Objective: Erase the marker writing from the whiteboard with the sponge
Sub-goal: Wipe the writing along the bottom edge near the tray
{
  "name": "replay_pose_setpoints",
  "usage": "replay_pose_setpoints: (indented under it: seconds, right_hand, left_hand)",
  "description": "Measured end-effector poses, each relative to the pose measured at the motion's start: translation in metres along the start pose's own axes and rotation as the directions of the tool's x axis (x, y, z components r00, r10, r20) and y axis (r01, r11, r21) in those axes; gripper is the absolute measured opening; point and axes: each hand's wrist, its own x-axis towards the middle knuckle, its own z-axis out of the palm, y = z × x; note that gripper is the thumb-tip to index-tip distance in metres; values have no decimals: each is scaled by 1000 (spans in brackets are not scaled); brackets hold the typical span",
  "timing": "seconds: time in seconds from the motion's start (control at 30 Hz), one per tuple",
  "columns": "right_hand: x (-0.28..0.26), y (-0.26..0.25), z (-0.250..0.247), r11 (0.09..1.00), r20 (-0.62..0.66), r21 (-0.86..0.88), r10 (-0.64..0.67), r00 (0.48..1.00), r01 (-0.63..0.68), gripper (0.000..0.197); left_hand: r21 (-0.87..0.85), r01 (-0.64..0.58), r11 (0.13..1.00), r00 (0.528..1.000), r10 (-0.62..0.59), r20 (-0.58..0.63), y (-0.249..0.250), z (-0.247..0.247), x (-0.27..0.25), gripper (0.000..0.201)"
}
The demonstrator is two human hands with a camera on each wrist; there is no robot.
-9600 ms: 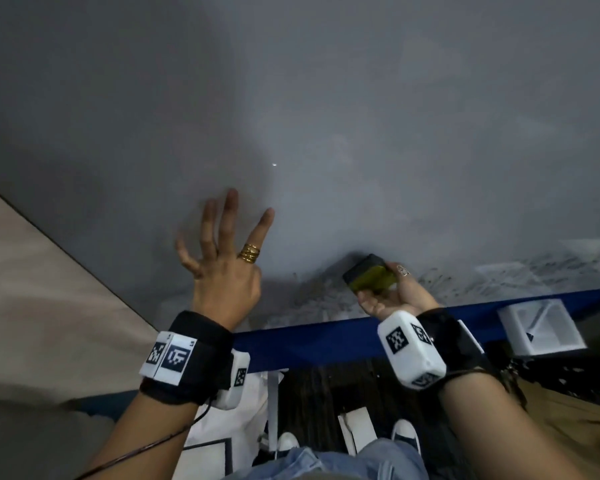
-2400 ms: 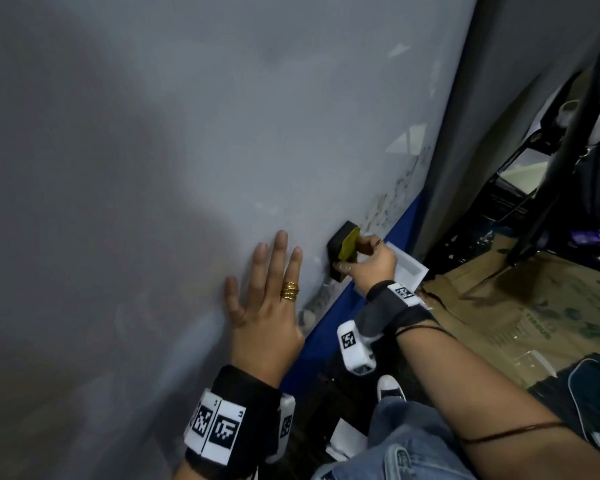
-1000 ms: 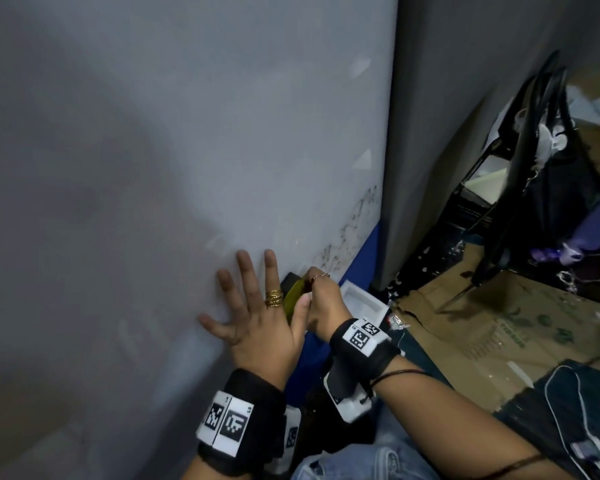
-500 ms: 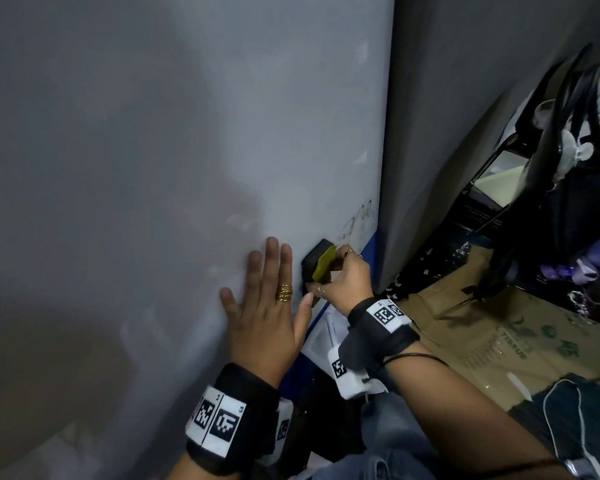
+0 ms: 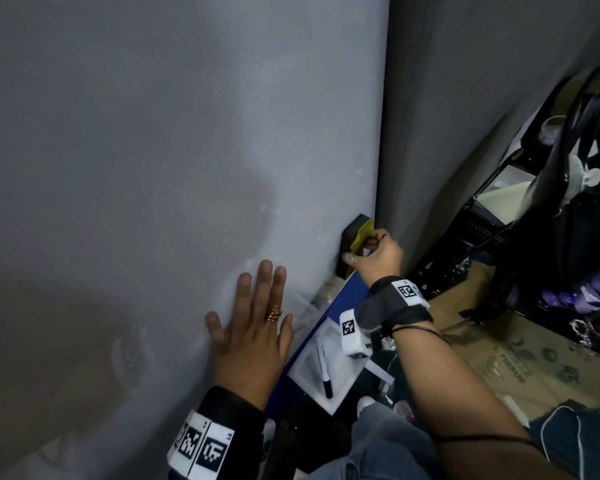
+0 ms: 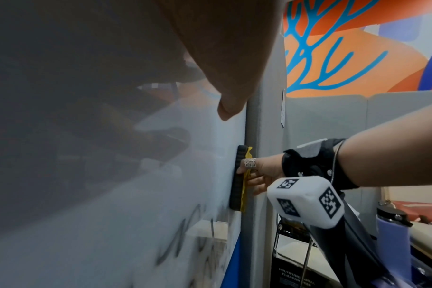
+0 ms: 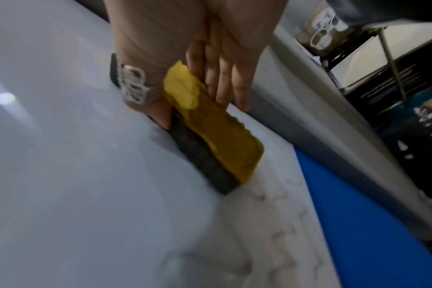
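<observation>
The whiteboard fills the left of the head view. My right hand grips the yellow-and-black sponge, its dark side flat against the board at the lower right corner, beside the grey partition. In the right wrist view the sponge is pinched between thumb and fingers. Faint marker writing and smears lie below the sponge, near the blue bottom frame. My left hand lies flat on the board with fingers straight, left of the sponge.
A white marker tray with a black marker hangs on the blue frame under my right wrist. A grey partition borders the board on the right. Cardboard, a dark bag and boxes crowd the floor.
My right hand has carried the sponge up and right along the board to its right edge, over the last writing there. The left hand stays flat on the board.
</observation>
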Motion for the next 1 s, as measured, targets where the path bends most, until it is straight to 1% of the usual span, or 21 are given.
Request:
replay_pose_setpoints:
  seconds: [0.1,0.17,0.23,0.27,0.33,0.4,0.47,0.5,0.57,0.67,0.7,0.77,0.83,0.9,1.0]
  right_hand:
    - [18,4,-3,999,5,-25,34,999,-34,46]
    - [24,9,0,993,-17,-44,105,994,-106,40]
    - [26,14,6,985,-13,7,170,985,-170,31]
    - [27,14,8,981,-16,38,188,982,-188,30]
    - [28,13,10,978,-25,63,203,979,-201,34]
    - [27,10,11,981,-29,66,182,983,-180,38]
    - [29,8,9,981,-21,83,177,984,-174,42]
    - [29,6,8,977,-15,89,193,981,-191,42]
    - [31,7,5,964,16,114,239,971,-239,38]
    - [17,5,7,932,69,175,309,949,-316,16]
    - [8,7,10,930,96,159,319,943,-331,15]
    - [-10,16,20,928,136,118,336,932,-352,16]
    - [-28,20,27,911,167,134,367,915,-390,16]
    - [-43,15,25,887,213,172,391,896,-428,16]
    - [-66,11,17,879,319,142,394,862,-455,25]
  left_hand:
    - [9,1,1000,1000,0,-16,1,3,0,77]
    - [-18,12,1000,1000,-12,-17,2,4,1,74]
    - [-27,28,999,999,-29,-22,4,5,0,72]
    - [-26,31,999,999,-31,-25,4,5,0,72]
    - [-34,28,999,999,-29,-20,4,4,2,74]
    - [-55,18,998,1000,-18,-2,3,1,3,76]
    - [-18,11,1000,1000,-11,3,4,2,3,79]
    - [3,13,1000,1000,-13,1,5,3,2,81]
    - [-1,17,1000,1000,-17,1,6,3,2,86]
    - [-1,23,1000,1000,-23,2,6,4,2,87]
    - [4,26,1000,1000,-26,-3,6,4,2,87]
    - [11,31,999,999,-31,-9,6,3,2,89]
    - [-2,31,1000,1000,-31,-2,7,4,2,90]
    - [15,24,1000,1000,-24,1,7,6,3,87]
    - [1,18,1000,1000,-18,15,6,4,5,83]
